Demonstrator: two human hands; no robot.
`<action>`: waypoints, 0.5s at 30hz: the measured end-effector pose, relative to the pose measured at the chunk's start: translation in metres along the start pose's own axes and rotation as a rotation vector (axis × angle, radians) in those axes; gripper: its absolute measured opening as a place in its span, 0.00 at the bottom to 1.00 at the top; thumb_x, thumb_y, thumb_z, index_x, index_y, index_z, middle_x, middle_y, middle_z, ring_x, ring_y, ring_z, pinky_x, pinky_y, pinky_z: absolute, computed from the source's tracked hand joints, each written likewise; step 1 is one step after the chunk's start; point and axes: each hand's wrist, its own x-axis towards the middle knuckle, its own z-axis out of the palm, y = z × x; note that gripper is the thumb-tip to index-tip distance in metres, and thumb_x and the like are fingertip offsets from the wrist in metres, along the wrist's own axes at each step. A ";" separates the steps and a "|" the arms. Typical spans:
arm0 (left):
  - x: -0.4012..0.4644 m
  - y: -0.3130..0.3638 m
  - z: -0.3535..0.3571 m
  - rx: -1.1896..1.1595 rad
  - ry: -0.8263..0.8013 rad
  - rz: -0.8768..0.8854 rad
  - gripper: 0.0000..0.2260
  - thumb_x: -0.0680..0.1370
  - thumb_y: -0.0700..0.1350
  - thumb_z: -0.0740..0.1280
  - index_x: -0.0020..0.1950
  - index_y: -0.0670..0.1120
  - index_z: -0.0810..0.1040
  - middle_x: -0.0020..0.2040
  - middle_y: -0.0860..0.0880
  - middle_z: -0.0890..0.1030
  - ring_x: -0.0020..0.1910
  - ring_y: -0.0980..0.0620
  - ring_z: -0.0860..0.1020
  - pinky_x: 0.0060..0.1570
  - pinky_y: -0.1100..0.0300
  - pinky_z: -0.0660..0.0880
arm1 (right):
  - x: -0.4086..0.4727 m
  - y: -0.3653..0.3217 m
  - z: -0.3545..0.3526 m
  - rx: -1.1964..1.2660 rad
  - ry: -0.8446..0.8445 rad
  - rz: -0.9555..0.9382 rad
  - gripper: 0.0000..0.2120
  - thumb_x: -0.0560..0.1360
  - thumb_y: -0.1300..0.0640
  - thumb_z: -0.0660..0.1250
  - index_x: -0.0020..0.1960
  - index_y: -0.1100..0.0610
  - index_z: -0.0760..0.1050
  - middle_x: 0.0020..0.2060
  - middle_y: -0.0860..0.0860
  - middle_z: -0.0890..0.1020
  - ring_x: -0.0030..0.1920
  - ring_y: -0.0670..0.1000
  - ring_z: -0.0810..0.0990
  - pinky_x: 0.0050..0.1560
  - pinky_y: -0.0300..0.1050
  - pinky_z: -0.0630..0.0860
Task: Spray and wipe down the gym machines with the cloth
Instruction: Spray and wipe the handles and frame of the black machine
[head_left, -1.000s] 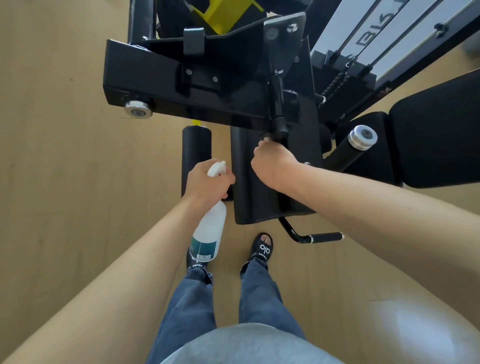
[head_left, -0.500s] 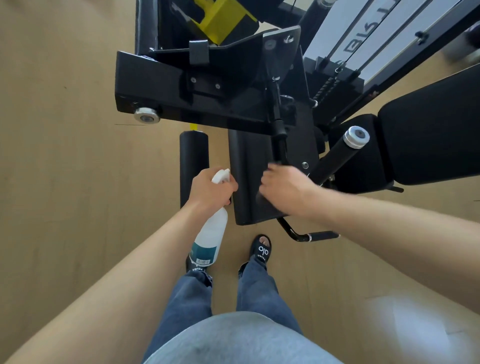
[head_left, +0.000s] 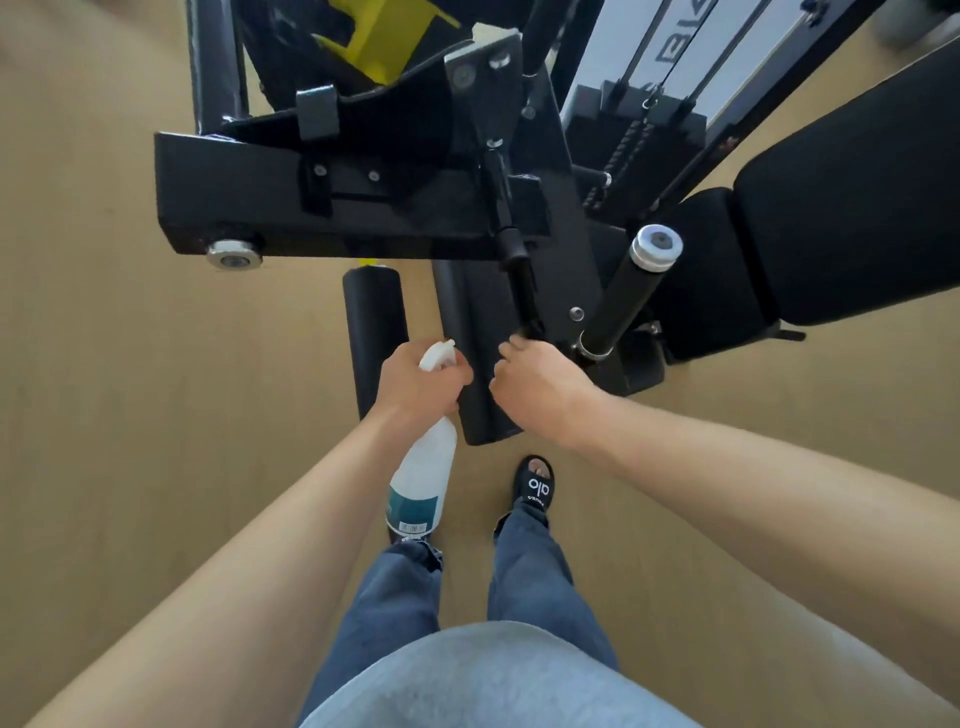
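While nothing on show proves any surface finished, the job reads as mid-wipe, and we start with the biggest piece, the black steel-framed gym machine (head_left: 332, 202), its heavy crossbeam spanning the top of the view with the weight stack and cables behind. Next down, the broad black padded seat cushion (head_left: 841, 218) off to the right, untouched at this moment and, I'd judge, left to do. Then the flat black upholstered pad (head_left: 467, 322) hanging below the beam, right between both hands, which looks like the surface being worked now. Beside it on the left, the black foam roller pad (head_left: 371, 327), and on the right the black cylindrical bar with a silver end cap (head_left: 631, 291), angled in close and likely to crowd any sweep that way. A thin black adjustment lever (head_left: 511, 249) drops straight toward the knuckles too. Down to the white plastic spray bottle with a teal label (head_left: 421, 483), gripped at the trigger neck by the left hand (head_left: 418, 384), hanging nozzle-up. Smallest, the right hand (head_left: 537, 384), fingers curled down on the pad's edge; the cloth isn't visible, presumably beneath that hand, so I cannot tell what it holds.
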 end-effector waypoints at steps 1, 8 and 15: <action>-0.002 0.003 0.001 -0.007 -0.005 -0.005 0.01 0.80 0.42 0.71 0.49 0.45 0.80 0.43 0.44 0.81 0.36 0.51 0.79 0.33 0.64 0.72 | -0.006 -0.007 0.004 0.013 -0.002 -0.006 0.13 0.82 0.56 0.63 0.65 0.55 0.78 0.61 0.52 0.81 0.65 0.58 0.74 0.74 0.53 0.63; -0.011 0.008 0.003 0.014 -0.032 0.018 0.02 0.79 0.41 0.71 0.51 0.45 0.81 0.42 0.46 0.80 0.36 0.52 0.78 0.26 0.71 0.70 | -0.019 -0.016 0.009 -0.023 -0.024 -0.170 0.13 0.80 0.54 0.66 0.64 0.52 0.79 0.62 0.48 0.80 0.66 0.54 0.75 0.74 0.49 0.65; -0.015 -0.009 -0.012 0.006 0.003 -0.013 0.04 0.78 0.40 0.73 0.45 0.47 0.82 0.42 0.46 0.82 0.39 0.48 0.79 0.40 0.54 0.80 | 0.044 0.011 -0.009 0.024 -0.022 -0.004 0.08 0.81 0.57 0.64 0.58 0.56 0.80 0.53 0.51 0.83 0.56 0.56 0.80 0.63 0.51 0.72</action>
